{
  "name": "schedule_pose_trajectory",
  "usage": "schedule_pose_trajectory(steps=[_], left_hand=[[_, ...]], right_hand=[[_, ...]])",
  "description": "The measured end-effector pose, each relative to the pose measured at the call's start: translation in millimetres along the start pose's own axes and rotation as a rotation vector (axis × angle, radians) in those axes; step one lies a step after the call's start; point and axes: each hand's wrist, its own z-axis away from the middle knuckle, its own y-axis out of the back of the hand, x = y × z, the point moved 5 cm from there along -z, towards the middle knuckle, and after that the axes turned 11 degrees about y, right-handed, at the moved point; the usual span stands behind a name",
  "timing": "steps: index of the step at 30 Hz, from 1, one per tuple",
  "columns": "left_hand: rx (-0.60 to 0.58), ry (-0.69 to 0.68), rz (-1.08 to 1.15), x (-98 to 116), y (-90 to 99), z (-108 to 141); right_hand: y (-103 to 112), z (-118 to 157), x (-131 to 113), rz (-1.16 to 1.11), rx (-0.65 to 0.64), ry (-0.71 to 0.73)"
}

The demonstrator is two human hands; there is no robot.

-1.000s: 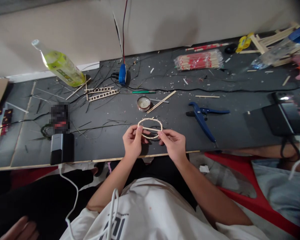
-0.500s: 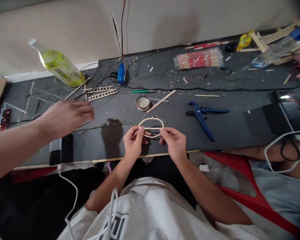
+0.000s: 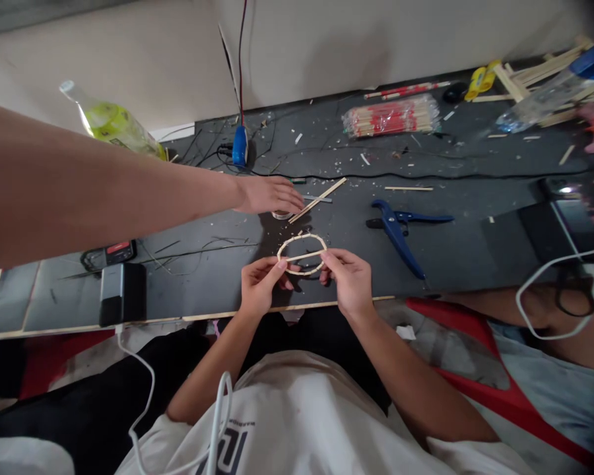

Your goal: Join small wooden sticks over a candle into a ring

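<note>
Between my hands, above the table's near edge, is an oval ring (image 3: pixel 303 237) built of short pale wooden stick pieces, with one straight stick across its middle. My left hand (image 3: pixel 261 280) pinches the ring's left side with thumb and fingers. On the opposite side, my right hand (image 3: pixel 347 274) grips it near the end of the crossbar. Just beyond the ring, a co-worker's hand (image 3: pixel 272 194) reaches over a small round tin (image 3: pixel 281 215), mostly covering it. Two thin wooden sticks (image 3: pixel 321 198) lie crossed over a grey strip beside that hand.
Blue-handled cutters (image 3: pixel 398 231) lie on the dark table at right. Farther back are a plastic-wrapped stick bundle (image 3: pixel 393 117), a blue device (image 3: pixel 240 145) with cables and a yellow-green bottle (image 3: pixel 109 123). A power bank (image 3: pixel 123 293) sits at left. The co-worker's forearm (image 3: pixel 129 191) spans the left side.
The co-worker's arm has swung in from the left, its hand now over the tin and the ladder-like stick pieces hidden. The ring has tilted slightly, its right end higher, still in both my hands.
</note>
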Motion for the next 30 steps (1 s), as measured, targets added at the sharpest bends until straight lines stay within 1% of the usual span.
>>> schedule_pose_trajectory(steps=[5, 9, 12, 14, 17, 19, 21, 24, 30], left_hand=[[-0.044, 0.043, -0.006, -1.4, -0.6, 5.2], [-0.141, 0.107, -0.06, 1.4, 0.9, 10.8], [-0.206, 0.118, -0.134, 8.4, 3.7, 12.5], [-0.285, 0.186, -0.196, 8.8, 1.5, 14.1], [-0.435, 0.315, -0.289, 1.1, -8.5, 22.3], [-0.491, 0.337, -0.311, -5.6, -15.7, 30.6], [-0.499, 0.327, -0.285, -12.7, -21.0, 39.2], [-0.454, 0.314, -0.201, -21.8, -24.3, 49.9], [-0.338, 0.267, -0.092, -26.8, -22.5, 61.0]], right_hand=[[3.1, 1.9, -0.4, 0.025, -0.028, 0.0], [10.7, 0.1, -6.6, 0.088, -0.076, 0.022], [14.2, -4.9, -20.0, 0.163, -0.205, 0.027], [13.6, -8.2, -31.7, 0.213, -0.328, 0.02], [10.6, -11.2, -48.1, 0.278, -0.487, 0.011], [9.1, -12.0, -55.9, 0.313, -0.54, 0.02], [8.3, -11.5, -60.7, 0.336, -0.556, 0.042], [7.7, -6.6, -61.9, 0.332, -0.555, 0.066], [3.3, 19.9, -46.6, 0.185, -0.553, 0.026]])
